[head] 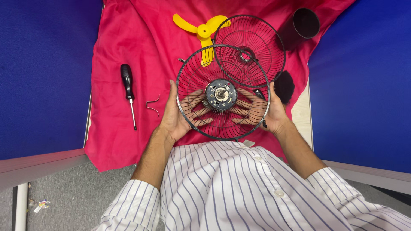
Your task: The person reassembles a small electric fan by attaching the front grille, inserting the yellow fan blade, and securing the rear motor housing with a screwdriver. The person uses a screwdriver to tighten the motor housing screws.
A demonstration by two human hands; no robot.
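The rear fan guard (pixel 223 93) with its motor hub sits upright over the red cloth (pixel 115 128), clasped by my left hand (pixel 180 112) and right hand (pixel 267 112). It could tip onto the loose front guard (pixel 252 47) if I let my grip slacken.

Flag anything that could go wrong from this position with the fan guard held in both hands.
The left hand and right hand have fingers behind the rear grille, so wires might pinch them. The front grille leans against its rim and could slide off. The small wire clip beside the screwdriver could get lost in the red cloth.
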